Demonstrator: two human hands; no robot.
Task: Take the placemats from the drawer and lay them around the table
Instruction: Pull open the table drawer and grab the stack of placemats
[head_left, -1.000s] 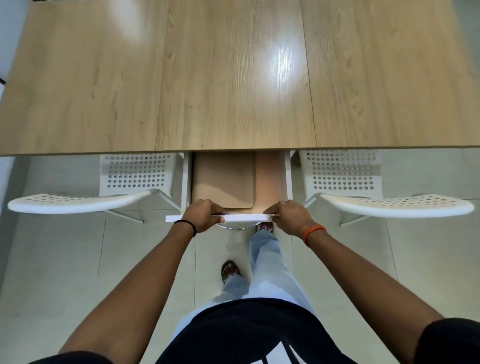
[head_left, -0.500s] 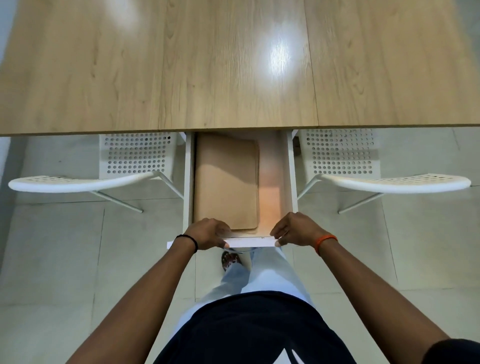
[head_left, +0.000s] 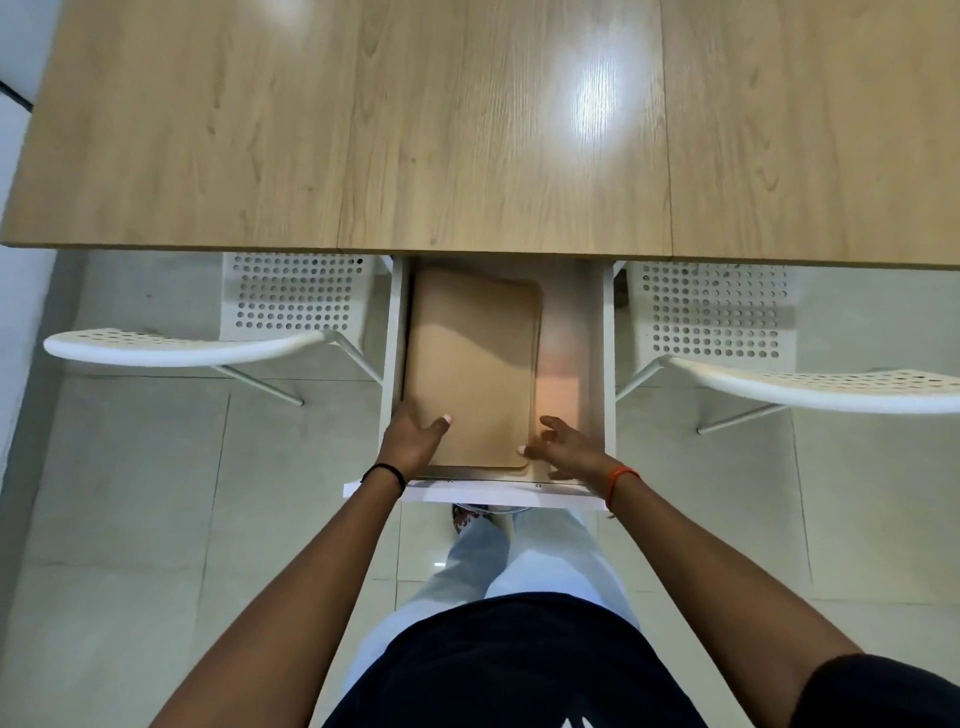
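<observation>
The white drawer (head_left: 609, 364) stands pulled out from under the wooden table (head_left: 363, 130), and a tan stack of placemats (head_left: 475, 364) lies flat against its left wall. The left hand (head_left: 413, 441) rests at the stack's near left corner, thumb on top. The right hand (head_left: 566, 447) is loosely spread, thumb touching the near right corner. White perforated chairs (head_left: 727, 322) flank the drawer.
</observation>
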